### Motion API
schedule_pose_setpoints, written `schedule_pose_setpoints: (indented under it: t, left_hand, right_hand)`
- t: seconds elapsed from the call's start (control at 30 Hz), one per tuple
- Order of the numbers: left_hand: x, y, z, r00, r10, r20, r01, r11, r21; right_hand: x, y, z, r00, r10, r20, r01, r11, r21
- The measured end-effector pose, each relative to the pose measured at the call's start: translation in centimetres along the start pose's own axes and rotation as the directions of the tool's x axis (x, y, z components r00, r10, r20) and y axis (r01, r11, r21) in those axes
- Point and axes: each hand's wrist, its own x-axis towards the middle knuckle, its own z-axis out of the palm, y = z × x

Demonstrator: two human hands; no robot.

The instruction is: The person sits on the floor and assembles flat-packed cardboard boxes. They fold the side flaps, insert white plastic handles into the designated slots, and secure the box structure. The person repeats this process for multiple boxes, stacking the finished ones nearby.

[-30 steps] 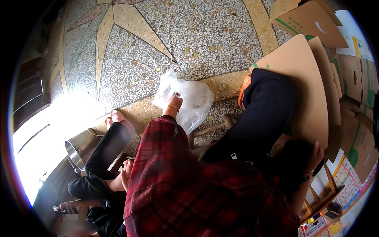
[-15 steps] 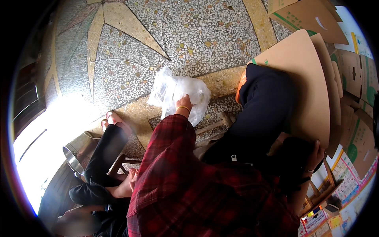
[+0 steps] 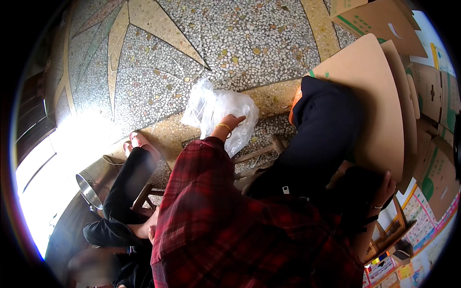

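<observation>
White plastic bag [image 3: 230,102] lies left of the dark-trousered leg [image 3: 327,113]. Left hand [image 3: 232,122], loosely curled, has shifted rightward, so work now centres on the bag's right half; right hand [image 3: 385,187], extended, touches the cardboard [image 3: 372,108]. Neither grip can be confirmed.

Red-black plaid shirt [image 3: 201,187], white bag [image 3: 237,103], brown cardboard [image 3: 370,96]
</observation>
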Motion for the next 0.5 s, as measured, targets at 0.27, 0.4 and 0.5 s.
schedule_pose_setpoints:
  t: [0.27, 0.4, 0.5]
  left_hand:
    - [-0.4, 1.5, 3.3, 0.986, -0.022, -0.167, 0.055, 0.98, 0.194]
    - [-1.0, 0.4, 2.5, 0.964, 0.13, -0.232, -0.105, 0.988, 0.116]
    - [-1.8, 0.0, 1.1, 0.976, 0.131, -0.173, -0.112, 0.987, 0.113]
  right_hand:
    - [0.0, 1.5, -0.6, 1.0, 0.015, 0.011, -0.015, 0.998, 0.067]
    - [-0.5, 0.6, 0.0, 0.999, 0.019, 0.029, -0.022, 0.994, 0.106]
    - [-0.8, 1.4, -0.6, 0.999, -0.012, 0.043, 0.009, 0.997, 0.072]
